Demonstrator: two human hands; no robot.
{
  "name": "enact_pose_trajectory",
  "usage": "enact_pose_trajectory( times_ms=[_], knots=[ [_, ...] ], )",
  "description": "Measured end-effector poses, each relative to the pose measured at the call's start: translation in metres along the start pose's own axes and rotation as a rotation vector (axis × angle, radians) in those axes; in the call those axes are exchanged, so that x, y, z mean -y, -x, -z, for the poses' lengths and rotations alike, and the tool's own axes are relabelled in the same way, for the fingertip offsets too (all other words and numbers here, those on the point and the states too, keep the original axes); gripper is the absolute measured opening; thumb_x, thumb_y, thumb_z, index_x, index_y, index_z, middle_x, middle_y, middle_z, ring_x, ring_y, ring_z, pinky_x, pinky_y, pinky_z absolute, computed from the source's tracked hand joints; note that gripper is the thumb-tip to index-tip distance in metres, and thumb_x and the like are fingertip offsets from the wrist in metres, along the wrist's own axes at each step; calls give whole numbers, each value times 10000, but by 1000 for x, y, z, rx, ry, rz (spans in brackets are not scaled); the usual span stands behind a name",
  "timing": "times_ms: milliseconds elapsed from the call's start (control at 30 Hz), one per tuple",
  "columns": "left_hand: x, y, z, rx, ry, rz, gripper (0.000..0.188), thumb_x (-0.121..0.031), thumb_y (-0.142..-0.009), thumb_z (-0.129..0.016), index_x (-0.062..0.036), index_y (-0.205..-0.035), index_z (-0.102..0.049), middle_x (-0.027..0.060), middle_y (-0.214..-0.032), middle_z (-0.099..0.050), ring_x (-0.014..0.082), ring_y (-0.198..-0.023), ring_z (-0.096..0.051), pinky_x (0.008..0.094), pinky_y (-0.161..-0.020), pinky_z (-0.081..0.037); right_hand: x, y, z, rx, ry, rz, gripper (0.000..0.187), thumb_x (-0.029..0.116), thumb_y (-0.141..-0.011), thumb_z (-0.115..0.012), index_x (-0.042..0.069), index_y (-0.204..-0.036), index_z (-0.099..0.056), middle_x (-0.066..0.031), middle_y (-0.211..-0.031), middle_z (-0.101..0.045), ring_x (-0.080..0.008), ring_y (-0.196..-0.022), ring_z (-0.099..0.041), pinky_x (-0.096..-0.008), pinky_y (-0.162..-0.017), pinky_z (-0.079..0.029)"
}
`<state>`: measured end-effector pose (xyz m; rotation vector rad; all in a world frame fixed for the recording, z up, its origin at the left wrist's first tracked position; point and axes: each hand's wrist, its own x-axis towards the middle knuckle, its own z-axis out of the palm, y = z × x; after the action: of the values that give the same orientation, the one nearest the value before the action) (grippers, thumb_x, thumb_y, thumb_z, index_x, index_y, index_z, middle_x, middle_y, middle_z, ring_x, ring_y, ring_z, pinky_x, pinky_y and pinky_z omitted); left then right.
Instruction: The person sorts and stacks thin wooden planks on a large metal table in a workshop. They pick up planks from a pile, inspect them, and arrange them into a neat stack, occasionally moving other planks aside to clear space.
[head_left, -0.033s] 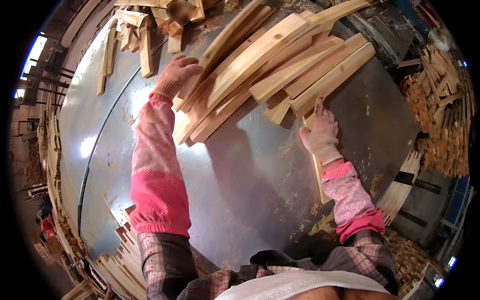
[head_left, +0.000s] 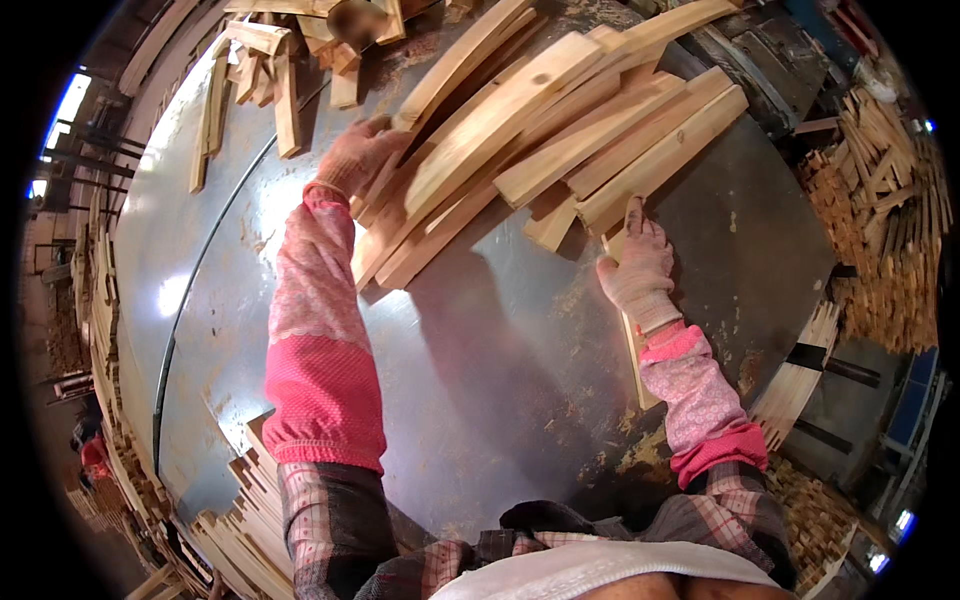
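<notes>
My left hand [head_left: 358, 158], in a pale glove, is closed at the left side of a heap of wooden boards [head_left: 490, 140]. Its fingers curl against the near end of the outermost board [head_left: 460, 68]. My right hand [head_left: 640, 265], also gloved, lies by the heap's right side. Its index finger stretches to the end of a short board [head_left: 665, 160]. Thumb and fingers sit on either side of a thin wooden strip [head_left: 636, 365], which runs under the palm toward me; the grip itself is partly hidden.
All this lies on a worn metal tabletop [head_left: 480, 400]. Loose wood pieces [head_left: 285, 90] are scattered at the far left, beside a black cable [head_left: 190, 290]. Wood strips [head_left: 245, 530] are stacked near left, with more stacks [head_left: 885, 240] beyond the right edge.
My left hand has shifted slightly right, against the outermost board. That board's near end has moved up and away from the boards beside it. My right hand has barely moved.
</notes>
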<state>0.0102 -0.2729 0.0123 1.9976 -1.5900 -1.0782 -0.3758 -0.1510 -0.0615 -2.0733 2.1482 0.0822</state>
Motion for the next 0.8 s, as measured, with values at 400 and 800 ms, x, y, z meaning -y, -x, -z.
enact_pose_trajectory(
  times_ms=[400, 800],
  knots=[
    [40, 198, -112, -69, -143, 161, 917, -301, -823, -780, -192, -1585, -281, 248, -1351, -541, 444, -1224, -587, 502, -1018, -503, 24, 83, -4, 88, -7, 279, 999, 253, -774, -768, -51, -1548, -214, -236, -1426, -500, -393, -1293, -516, -464, -1059, -461],
    [135, 501, -171, -365, 37, 589, 1061, -275, -795, -783, -119, -1635, -155, 256, -1466, -473, 453, -1302, -538, 468, -1107, -457, 99, 266, -25, 329, 124, 558, 979, 189, -778, -774, 16, -1569, -225, -206, -1478, -468, -389, -1332, -484, -476, -1103, -447]
  ],
)
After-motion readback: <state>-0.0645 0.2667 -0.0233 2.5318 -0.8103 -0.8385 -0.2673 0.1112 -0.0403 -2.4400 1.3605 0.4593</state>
